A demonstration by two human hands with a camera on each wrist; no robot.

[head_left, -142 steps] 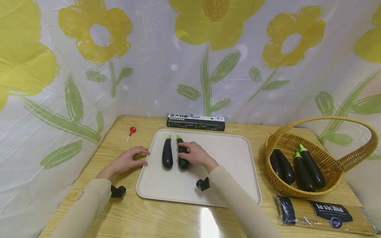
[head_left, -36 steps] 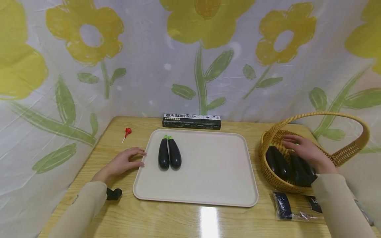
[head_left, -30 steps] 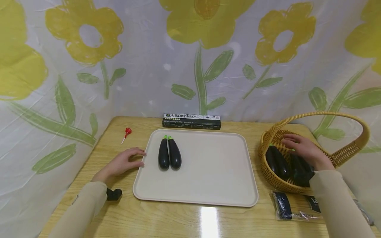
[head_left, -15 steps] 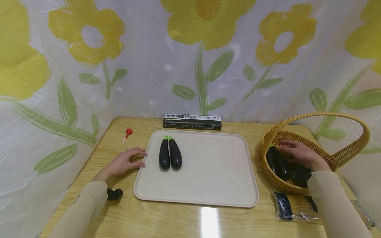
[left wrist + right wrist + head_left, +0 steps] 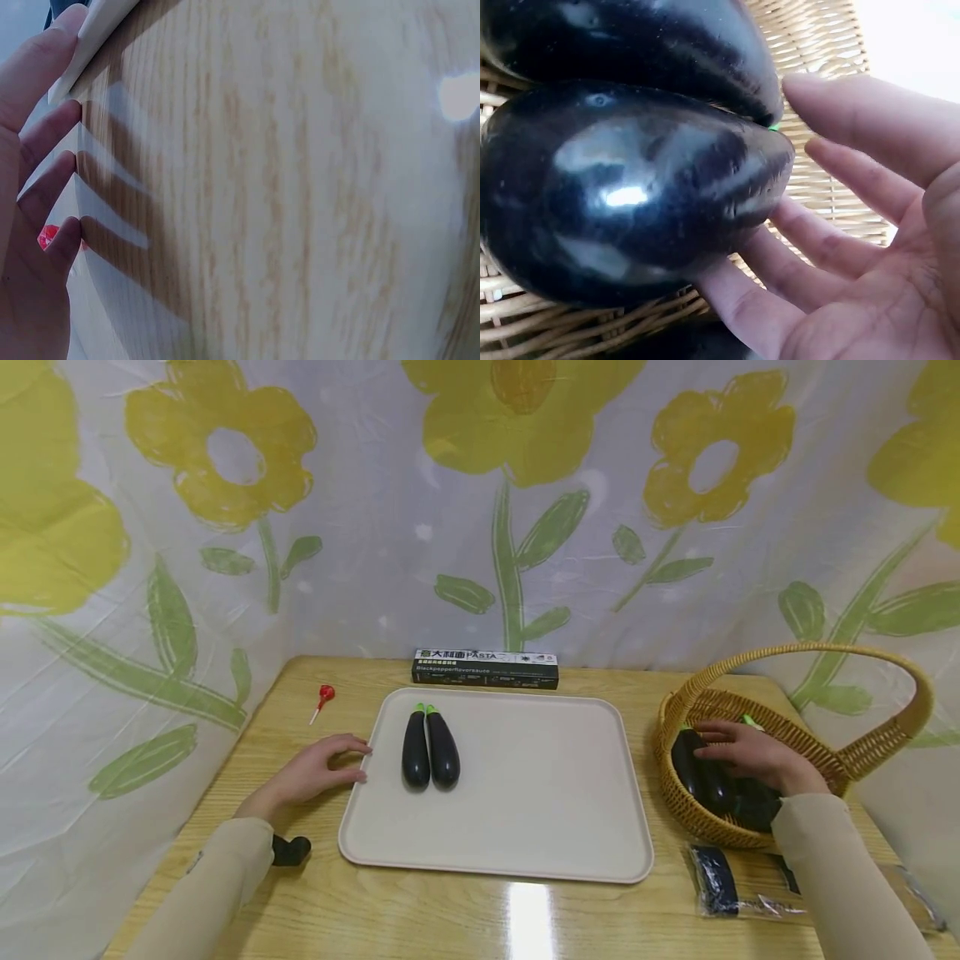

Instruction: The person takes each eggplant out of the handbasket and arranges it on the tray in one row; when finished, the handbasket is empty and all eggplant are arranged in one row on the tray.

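My left hand [image 5: 318, 770] rests at the left edge of the cream tray [image 5: 540, 777], its fingertips at the rim and thumb spread apart. Two dark eggplants lie close together on the tray's left side, a left eggplant [image 5: 416, 756] and a right eggplant [image 5: 443, 756]. My right hand [image 5: 753, 753] reaches into the wicker basket [image 5: 806, 739]. In the right wrist view, its fingers touch the side of one eggplant [image 5: 622, 202], while the thumb stands off the skin. Another eggplant [image 5: 645, 52] lies against that one. More eggplant shows under the hand, partly hidden.
Behind the tray stands a black-and-white pasta box [image 5: 485, 670]. A red lollipop [image 5: 326, 693] lies at the back left. In front of the basket is a bag of pasta [image 5: 720, 885], partly covered by the right sleeve. The basket's tall handle [image 5: 810, 648] arches above its opening.
Earlier my right hand held the second eggplant on the tray; that one now lies against the first. The right hand moved to the basket, then lower and leftward inside it. My left hand stays put.
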